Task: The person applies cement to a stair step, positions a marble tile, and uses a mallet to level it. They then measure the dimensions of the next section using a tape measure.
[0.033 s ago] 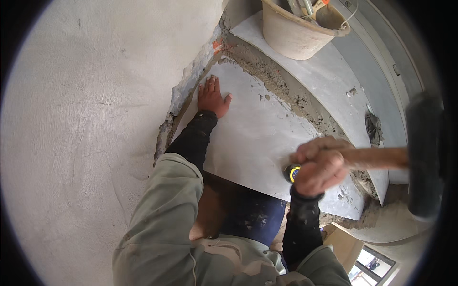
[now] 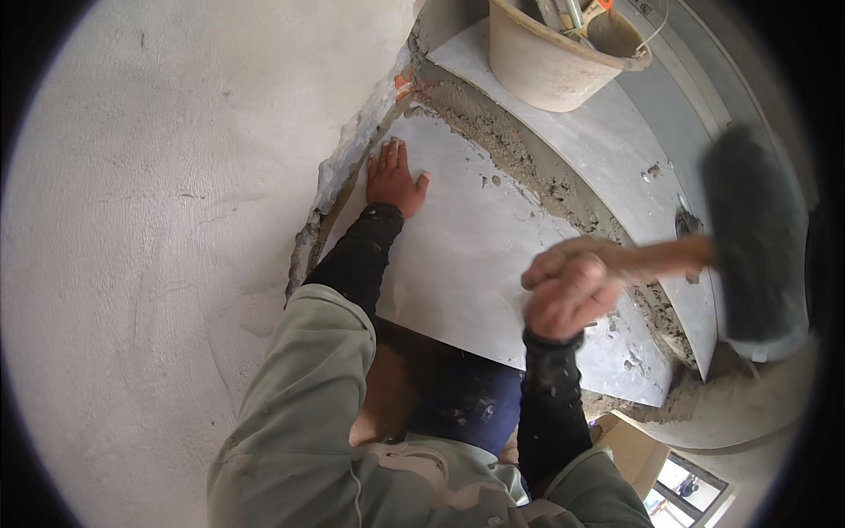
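My left hand (image 2: 396, 183) lies flat near the far corner of a grey stone-like slab (image 2: 466, 264), fingers stretched out and close to the wall side. My right hand (image 2: 572, 290) is closed round the wooden handle of a rubber mallet (image 2: 759, 251). The mallet's large black head is blurred and held out to the right, raised above the slab's right side. The slab's near edge runs just in front of my legs.
A rough wall (image 2: 176, 229) rises at the left, broken along its foot. Grey mortar (image 2: 563, 189) fills a strip between my slab and a second slab (image 2: 607, 145). On that one stands a mortar-stained bucket (image 2: 554, 79) holding tools. A window (image 2: 687, 484) shows at lower right.
The mallet's head has swung up and closer, and my right hand has shifted slightly left and up. A round black-and-yellow thing beside that hand has gone out of sight. My left hand stays put.
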Motion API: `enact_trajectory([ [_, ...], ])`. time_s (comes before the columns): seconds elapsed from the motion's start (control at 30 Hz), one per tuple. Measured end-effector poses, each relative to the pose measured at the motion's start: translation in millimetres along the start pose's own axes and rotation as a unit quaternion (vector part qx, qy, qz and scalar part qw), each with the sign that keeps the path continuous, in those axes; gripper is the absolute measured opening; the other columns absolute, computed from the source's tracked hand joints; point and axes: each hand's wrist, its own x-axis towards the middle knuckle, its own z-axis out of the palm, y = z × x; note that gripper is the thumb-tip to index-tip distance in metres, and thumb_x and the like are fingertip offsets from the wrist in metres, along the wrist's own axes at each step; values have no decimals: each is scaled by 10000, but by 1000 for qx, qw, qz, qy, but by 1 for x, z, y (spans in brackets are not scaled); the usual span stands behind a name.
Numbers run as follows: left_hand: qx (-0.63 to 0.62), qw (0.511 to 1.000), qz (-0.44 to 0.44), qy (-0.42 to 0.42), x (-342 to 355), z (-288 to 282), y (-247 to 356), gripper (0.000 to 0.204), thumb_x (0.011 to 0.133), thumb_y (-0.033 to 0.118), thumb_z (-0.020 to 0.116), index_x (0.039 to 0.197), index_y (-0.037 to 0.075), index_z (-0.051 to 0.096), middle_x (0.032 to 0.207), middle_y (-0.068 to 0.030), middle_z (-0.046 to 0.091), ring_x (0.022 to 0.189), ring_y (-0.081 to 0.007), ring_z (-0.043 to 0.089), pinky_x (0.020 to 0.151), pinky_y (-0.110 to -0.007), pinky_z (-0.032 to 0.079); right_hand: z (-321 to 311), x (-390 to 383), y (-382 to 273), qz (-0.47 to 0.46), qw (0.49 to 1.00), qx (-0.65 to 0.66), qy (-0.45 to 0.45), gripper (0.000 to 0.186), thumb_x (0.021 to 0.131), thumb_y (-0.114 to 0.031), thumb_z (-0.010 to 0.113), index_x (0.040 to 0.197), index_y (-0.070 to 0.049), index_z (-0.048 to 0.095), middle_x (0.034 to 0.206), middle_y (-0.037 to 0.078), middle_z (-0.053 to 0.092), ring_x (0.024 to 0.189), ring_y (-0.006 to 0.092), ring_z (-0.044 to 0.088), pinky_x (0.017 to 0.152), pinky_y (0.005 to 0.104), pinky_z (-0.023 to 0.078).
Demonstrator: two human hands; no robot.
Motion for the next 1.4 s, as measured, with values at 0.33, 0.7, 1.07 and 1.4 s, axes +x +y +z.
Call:
enact_trajectory([
  [0.33, -16, 999, -30, 13, 6, 1, -1, 792, 973, 435, 528, 1574, -9, 268, 1643, -179, 282, 1539, -329, 227, 1259, -516, 131, 67, 20, 57, 27, 998, -17, -54, 365, 1063, -328, 522, 876, -17, 552, 650, 63, 567, 541, 169, 553, 526, 340, 442],
  [0.7, -2, 999, -27, 35, 13, 3, -7, 772, 980, 410, 526, 1566, -26, 274, 1631, -202, 293, 1537, -330, 231, 1254, -524, 146, 64, -8, 81, 68, 992, -90, -63, 407, 1069, -369, 505, 879, -10, 536, 617, 53, 527, 542, 170, 527, 528, 343, 436],
  [1.07, -18, 996, -36, 85, 17, 4, -5, 669, 964, 298, 555, 1521, -14, 355, 1589, -171, 361, 1498, -320, 302, 1244, -469, 201, 56, 8, 85, 97, 978, -146, -109, 394, 1064, -375, 525, 918, -9, 528, 628, 89, 555, 531, 200, 552, 514, 343, 425],
  [1.4, -86, 984, -89, 127, 9, 9, 7, 243, 893, 124, 603, 1107, 10, 605, 1161, -150, 566, 1175, -349, 522, 1005, -462, 423, 45, -24, 148, 172, 890, -338, -252, 336, 1037, -319, 579, 1029, 12, 529, 671, 199, 572, 559, 349, 573, 569, 443, 465],
])
